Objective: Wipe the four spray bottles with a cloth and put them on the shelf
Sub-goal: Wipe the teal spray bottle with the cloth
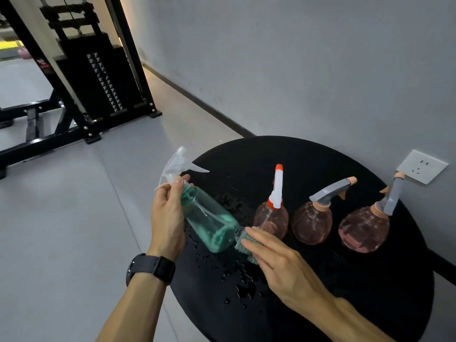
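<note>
The left hand point(167, 215) is gripping the green bottle point(209, 218) at its neck, fingers point(178, 181) curling round just under the clear trigger head, and is tilting it so the base is pointing toward the near side of the round black worktop point(320, 304), just over its left edge. The right hand point(278, 262) is pressing a greenish cloth point(243, 239) against the bottle's bottom corner; its fingers are lying fairly straight over the cloth, and whether the thumb is pinching it underneath is probably hidden from this angle. Three pink bottles are standing upright in a row toward the far right edge: one with a white and red sprayer point(272, 218), a middle one with a grey sprayer point(312, 222), and another grey-topped one point(364, 229) nearest the wall socket point(422, 166). Water drops point(243, 290) are lying on the worktop near the hands. This looks like the wiping of the first bottle, with three waiting. No shelf is showing, so the next move is calling for finishing the base and sides, then turning to find the shelf while keeping hold of the wet, slippery neck.
</note>
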The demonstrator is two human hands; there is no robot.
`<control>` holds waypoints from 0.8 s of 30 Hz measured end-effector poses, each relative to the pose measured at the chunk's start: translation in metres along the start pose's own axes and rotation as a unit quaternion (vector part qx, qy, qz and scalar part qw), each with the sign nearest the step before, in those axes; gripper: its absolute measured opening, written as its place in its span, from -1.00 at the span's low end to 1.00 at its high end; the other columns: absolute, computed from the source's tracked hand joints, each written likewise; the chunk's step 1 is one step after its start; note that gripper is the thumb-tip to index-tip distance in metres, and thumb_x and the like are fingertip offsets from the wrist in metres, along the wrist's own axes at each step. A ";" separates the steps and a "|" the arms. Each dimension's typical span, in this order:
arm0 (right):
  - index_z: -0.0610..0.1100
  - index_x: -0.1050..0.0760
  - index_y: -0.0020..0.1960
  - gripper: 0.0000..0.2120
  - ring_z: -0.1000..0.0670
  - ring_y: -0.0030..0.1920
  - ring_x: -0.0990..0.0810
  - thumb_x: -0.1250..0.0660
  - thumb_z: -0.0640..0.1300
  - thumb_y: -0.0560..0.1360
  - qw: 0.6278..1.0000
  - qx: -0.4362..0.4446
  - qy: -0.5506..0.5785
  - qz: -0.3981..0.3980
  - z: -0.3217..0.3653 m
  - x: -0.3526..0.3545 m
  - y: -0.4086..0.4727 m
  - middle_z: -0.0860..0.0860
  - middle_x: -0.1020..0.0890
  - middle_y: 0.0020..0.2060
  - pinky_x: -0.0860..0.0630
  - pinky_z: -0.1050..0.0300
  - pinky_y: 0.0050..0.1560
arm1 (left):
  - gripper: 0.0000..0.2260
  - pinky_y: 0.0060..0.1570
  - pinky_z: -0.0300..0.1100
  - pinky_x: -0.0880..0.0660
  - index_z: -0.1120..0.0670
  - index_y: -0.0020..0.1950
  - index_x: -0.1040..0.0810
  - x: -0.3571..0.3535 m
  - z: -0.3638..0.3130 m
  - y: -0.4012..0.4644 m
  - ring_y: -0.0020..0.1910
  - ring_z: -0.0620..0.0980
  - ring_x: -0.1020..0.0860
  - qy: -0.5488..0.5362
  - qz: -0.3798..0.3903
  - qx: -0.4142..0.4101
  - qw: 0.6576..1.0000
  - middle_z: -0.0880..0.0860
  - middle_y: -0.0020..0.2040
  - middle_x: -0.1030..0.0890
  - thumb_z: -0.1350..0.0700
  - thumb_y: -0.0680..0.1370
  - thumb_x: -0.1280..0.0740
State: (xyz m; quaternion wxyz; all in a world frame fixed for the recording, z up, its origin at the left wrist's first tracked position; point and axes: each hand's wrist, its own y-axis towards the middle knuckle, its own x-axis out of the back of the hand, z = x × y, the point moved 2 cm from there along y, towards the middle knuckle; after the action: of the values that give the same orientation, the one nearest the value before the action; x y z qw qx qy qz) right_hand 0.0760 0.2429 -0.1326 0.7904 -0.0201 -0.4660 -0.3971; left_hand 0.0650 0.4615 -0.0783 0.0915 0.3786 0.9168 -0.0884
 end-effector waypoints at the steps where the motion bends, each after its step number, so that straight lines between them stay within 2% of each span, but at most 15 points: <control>1: -0.17 -0.46 0.36 -0.62 0.18 0.46 -0.25 -0.28 -0.29 0.55 1.000 -0.005 0.000 -0.001 -0.001 0.003 0.000 0.05 -0.41 0.41 -0.16 0.36 0.43 | -0.83 0.31 0.14 -0.49 0.11 0.06 -0.54 0.000 -0.001 0.000 0.17 0.00 -0.63 0.010 -0.008 -0.008 1.000 -0.06 0.12 -0.69 0.01 0.63 -0.30; 3: -0.16 -0.46 0.36 -0.63 0.22 0.47 -0.21 -0.27 -0.29 0.56 1.000 -0.012 0.003 -0.004 -0.001 0.009 -0.001 0.08 -0.39 0.41 -0.13 0.39 0.43 | -0.80 0.30 0.16 -0.49 0.10 0.11 -0.59 0.000 -0.002 0.000 0.09 -0.04 -0.63 0.025 -0.012 -0.022 0.999 -0.06 0.04 -0.68 0.00 0.59 -0.36; 6: -0.14 -0.46 0.37 -0.63 0.28 0.47 -0.19 -0.27 -0.28 0.58 1.000 -0.017 0.007 -0.013 -0.003 0.015 -0.004 0.11 -0.38 0.42 -0.12 0.40 0.43 | -0.73 0.20 0.03 -0.55 0.04 0.25 -0.56 -0.002 -0.002 -0.004 -0.02 -0.07 -0.65 0.061 0.006 -0.037 0.997 -0.06 -0.08 -0.71 0.03 0.57 -0.41; 9: -0.13 -0.47 0.36 -0.62 0.26 0.46 -0.23 -0.29 -0.30 0.56 0.999 -0.019 0.013 -0.024 -0.003 0.020 -0.005 0.10 -0.40 0.41 -0.16 0.38 0.42 | -0.82 0.14 -0.04 -0.56 -0.06 0.14 -0.59 -0.001 0.002 -0.008 -0.02 -0.02 -0.67 0.109 0.013 -0.043 0.993 -0.01 -0.02 -0.72 0.09 0.55 -0.43; 12: -0.13 -0.48 0.35 -0.62 0.23 0.45 -0.26 -0.31 -0.31 0.55 0.999 -0.017 0.015 -0.034 -0.003 0.023 -0.003 0.10 -0.42 0.40 -0.17 0.36 0.43 | -0.87 0.08 -0.03 -0.57 -0.10 0.03 -0.62 0.002 0.005 -0.009 0.01 0.05 -0.67 0.155 0.009 -0.046 0.987 -0.01 -0.02 -0.72 0.02 0.49 -0.43; 17: -0.15 -0.47 0.35 -0.60 0.19 0.45 -0.28 -0.32 -0.32 0.54 0.999 -0.012 0.003 -0.042 -0.001 0.023 -0.001 0.07 -0.43 0.39 -0.19 0.33 0.43 | -0.89 -0.13 -0.20 -0.49 -0.03 0.06 -0.60 0.002 0.012 -0.009 -0.10 -0.04 -0.63 0.245 -0.003 -0.057 0.968 -0.04 -0.10 -0.68 0.08 0.54 -0.39; 24: -0.19 -0.46 0.36 -0.55 0.14 0.47 -0.27 -0.36 -0.39 0.50 0.999 0.008 -0.028 -0.042 -0.002 0.022 0.000 0.05 -0.41 0.40 -0.20 0.28 0.45 | -0.89 -0.20 -0.25 -0.45 -0.01 0.07 -0.55 0.003 0.017 -0.009 -0.10 -0.04 -0.59 0.283 -0.007 -0.053 0.958 -0.05 -0.06 -0.63 0.09 0.55 -0.37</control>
State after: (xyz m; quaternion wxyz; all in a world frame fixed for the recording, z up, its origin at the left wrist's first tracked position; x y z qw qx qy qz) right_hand 0.0833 0.2287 -0.1175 0.7601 -0.0050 -0.4916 -0.4250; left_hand 0.0585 0.4529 -0.0947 -0.1520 0.3759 0.9114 0.0704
